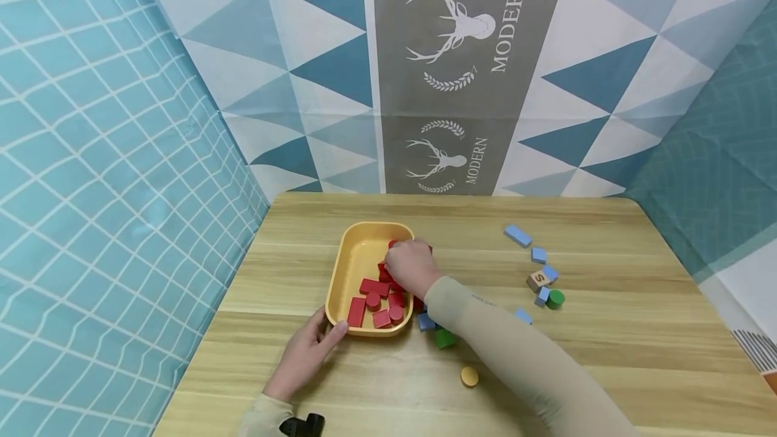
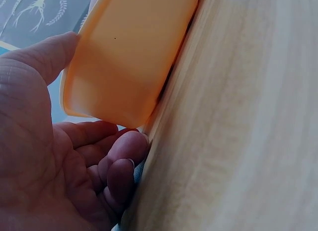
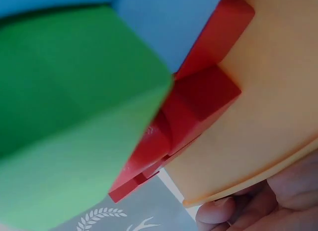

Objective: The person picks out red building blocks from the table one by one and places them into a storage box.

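Note:
A yellow plastic tray (image 1: 342, 268) with several red blocks (image 1: 374, 288) inside stands left of the table's middle. My left hand (image 1: 307, 353) holds its near left corner, thumb (image 2: 57, 54) on the rim and fingers curled by the outer wall. Over the tray's right rim reaches my right hand (image 1: 413, 265), bent down above the red blocks. Its fingertips are hidden in the head view; in the right wrist view curled fingers (image 3: 216, 211) show by the rim, and whether they pinch a block is unclear. More red blocks (image 3: 198, 102) lie outside along the tray's right wall.
Near the tray's right side lie a blue block (image 1: 426, 322) and a green block (image 1: 446, 338). A yellow disc (image 1: 469, 376) is closer to me. Farther right are several blue blocks (image 1: 517, 235), a wooden letter cube (image 1: 537, 280) and a green cylinder (image 1: 555, 299).

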`<action>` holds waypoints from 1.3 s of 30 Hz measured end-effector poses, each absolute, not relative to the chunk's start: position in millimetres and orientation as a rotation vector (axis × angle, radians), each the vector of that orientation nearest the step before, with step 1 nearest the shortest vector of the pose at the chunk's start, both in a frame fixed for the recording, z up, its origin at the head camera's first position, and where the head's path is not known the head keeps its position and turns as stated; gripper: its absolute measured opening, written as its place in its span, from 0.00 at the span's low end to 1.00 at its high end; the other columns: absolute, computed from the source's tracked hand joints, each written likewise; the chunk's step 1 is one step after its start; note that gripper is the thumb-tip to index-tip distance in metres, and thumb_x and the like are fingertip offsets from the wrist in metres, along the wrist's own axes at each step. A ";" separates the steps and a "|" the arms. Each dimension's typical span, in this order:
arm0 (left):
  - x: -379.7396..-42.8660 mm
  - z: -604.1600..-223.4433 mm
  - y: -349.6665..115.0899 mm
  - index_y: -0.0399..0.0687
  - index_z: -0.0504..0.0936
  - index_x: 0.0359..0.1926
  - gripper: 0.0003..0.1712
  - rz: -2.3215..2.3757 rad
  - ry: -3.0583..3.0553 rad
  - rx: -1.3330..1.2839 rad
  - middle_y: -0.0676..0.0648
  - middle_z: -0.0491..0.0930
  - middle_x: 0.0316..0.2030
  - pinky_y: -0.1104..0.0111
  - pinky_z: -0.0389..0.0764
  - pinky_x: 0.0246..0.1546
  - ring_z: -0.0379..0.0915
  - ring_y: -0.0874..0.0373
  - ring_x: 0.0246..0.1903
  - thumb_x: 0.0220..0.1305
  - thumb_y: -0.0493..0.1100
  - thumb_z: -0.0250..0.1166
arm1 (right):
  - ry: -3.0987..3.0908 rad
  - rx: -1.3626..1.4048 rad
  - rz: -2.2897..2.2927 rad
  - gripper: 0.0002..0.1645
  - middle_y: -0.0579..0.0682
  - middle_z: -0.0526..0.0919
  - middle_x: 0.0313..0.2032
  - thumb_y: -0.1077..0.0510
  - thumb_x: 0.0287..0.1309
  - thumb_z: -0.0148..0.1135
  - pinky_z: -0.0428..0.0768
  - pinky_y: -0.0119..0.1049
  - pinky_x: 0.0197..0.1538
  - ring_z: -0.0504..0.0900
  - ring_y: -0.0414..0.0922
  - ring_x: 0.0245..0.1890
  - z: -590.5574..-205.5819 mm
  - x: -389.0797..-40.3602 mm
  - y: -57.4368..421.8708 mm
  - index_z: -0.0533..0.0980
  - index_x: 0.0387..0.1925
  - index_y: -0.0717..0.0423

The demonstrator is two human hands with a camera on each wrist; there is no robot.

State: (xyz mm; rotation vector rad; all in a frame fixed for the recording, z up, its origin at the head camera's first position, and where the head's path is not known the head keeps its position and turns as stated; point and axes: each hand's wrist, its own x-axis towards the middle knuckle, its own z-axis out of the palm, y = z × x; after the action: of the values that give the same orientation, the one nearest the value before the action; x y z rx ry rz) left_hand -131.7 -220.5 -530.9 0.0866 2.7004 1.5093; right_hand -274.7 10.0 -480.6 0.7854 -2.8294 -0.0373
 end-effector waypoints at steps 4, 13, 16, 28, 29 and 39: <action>-131.3 -531.2 -220.6 0.48 0.62 0.74 0.41 1.516 2.701 0.092 0.48 0.79 0.34 0.68 0.73 0.23 0.68 0.57 0.25 0.68 0.61 0.61 | -2.834 0.780 -0.084 0.13 0.41 0.80 0.20 0.49 0.64 0.63 0.73 0.39 0.30 0.75 0.42 0.21 -482.6 -274.2 9.9 0.86 0.24 0.39; -129.9 -531.8 -220.4 0.49 0.63 0.73 0.39 1.531 2.691 0.084 0.49 0.80 0.36 0.68 0.73 0.23 0.69 0.57 0.25 0.68 0.59 0.61 | -2.831 0.759 -0.036 0.14 0.41 0.79 0.18 0.49 0.64 0.63 0.71 0.39 0.30 0.75 0.42 0.21 -484.2 -272.7 9.3 0.86 0.23 0.40; -129.9 -532.2 -220.7 0.49 0.63 0.73 0.39 1.537 2.688 0.083 0.49 0.80 0.37 0.68 0.73 0.23 0.69 0.57 0.25 0.68 0.59 0.61 | -2.819 0.746 0.003 0.14 0.42 0.79 0.18 0.48 0.63 0.64 0.71 0.39 0.30 0.75 0.42 0.22 -484.9 -273.0 8.6 0.87 0.23 0.41; -130.8 -532.7 -221.2 0.51 0.64 0.73 0.37 1.546 2.688 0.098 0.49 0.81 0.44 0.67 0.73 0.25 0.69 0.56 0.26 0.68 0.58 0.62 | -2.718 0.756 0.198 0.10 0.42 0.84 0.24 0.47 0.63 0.65 0.77 0.41 0.35 0.78 0.42 0.26 -489.3 -278.1 10.1 0.88 0.32 0.42; -130.8 -532.8 -221.0 0.52 0.64 0.73 0.37 1.547 2.688 0.104 0.49 0.81 0.45 0.67 0.73 0.25 0.69 0.56 0.26 0.68 0.58 0.62 | -2.716 0.741 0.281 0.10 0.42 0.84 0.26 0.48 0.64 0.64 0.78 0.42 0.36 0.78 0.41 0.28 -489.1 -279.6 11.8 0.88 0.34 0.44; -131.3 -530.1 -219.6 0.51 0.65 0.72 0.37 1.539 2.698 0.102 0.49 0.80 0.37 0.67 0.72 0.23 0.69 0.57 0.25 0.68 0.58 0.62 | -2.896 0.364 0.746 0.12 0.49 0.85 0.34 0.54 0.70 0.57 0.82 0.46 0.40 0.80 0.46 0.34 -469.5 -301.8 65.3 0.84 0.42 0.55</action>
State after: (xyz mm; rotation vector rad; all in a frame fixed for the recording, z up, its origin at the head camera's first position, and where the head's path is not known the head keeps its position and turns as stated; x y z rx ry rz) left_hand -131.3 -219.6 -530.1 0.1023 2.6984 1.5385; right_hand -301.8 65.3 -469.5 0.3641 -2.8959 0.7459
